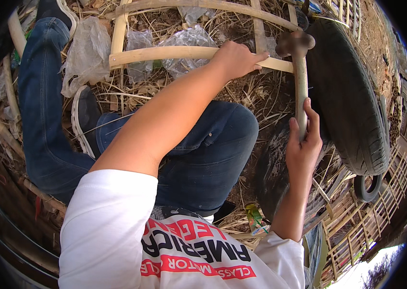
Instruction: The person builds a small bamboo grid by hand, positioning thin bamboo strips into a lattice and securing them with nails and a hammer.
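Head view: left of the tyre (345, 96), our left hand (237, 60) grips joined slats (165, 53), our right hand (305, 147) a hammer (300, 82). What remains is unclear.

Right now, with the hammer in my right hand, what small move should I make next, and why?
I'd probably slide your left hand leftward along the bamboo strip before any swing: it rests close to where the strip meets the crosspiece, and your right hand holds the hammer with its head to the right of those fingers.
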Available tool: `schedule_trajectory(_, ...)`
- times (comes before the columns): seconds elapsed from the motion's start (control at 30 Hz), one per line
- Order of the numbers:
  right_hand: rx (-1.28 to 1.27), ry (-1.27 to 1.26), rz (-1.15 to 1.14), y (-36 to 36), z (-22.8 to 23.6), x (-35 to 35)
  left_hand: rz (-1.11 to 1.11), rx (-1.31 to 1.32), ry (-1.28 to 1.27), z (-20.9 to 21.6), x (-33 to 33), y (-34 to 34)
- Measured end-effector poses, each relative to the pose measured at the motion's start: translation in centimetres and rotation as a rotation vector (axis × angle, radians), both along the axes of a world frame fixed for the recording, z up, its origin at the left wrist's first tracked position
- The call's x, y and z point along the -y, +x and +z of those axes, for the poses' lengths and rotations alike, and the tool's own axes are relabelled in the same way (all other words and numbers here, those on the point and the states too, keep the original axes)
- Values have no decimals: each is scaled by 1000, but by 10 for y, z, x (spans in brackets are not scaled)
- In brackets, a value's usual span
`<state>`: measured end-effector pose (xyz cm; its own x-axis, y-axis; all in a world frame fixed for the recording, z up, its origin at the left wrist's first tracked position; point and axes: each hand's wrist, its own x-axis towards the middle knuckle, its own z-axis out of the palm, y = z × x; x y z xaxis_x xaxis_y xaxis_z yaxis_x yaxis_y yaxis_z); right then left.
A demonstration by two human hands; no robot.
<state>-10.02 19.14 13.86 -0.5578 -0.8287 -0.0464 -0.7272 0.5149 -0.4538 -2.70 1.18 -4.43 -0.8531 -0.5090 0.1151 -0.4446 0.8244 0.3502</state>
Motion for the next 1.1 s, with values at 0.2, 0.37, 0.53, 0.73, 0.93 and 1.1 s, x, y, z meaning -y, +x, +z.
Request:
schedule_trajectory(0.2, -40, 72, 25, -4, 1, 8, -17, 2, 56, 1, -6, 0)
schedule_trajectory(0.37, -11, 119, 13, 2, -5, 2, -6, 29, 47, -7, 1, -4)
schedule_trajectory(0.53, -2, -4, 27, 0, -3, 5, -6, -45, 24, -2, 5, -4)
schedule_trajectory(0.73, -79, -49, 123, 4, -2, 2, -41, -87, 81, 1, -4, 0)
schedule_trajectory(0.93, -5, 87, 9, 0, 6, 0, -16, 46, 65, 5, 2, -2)
schedule_trajectory(1.1, 38, 136, 37, -1, -7, 12, -13, 31, 101, -2, -3, 7)
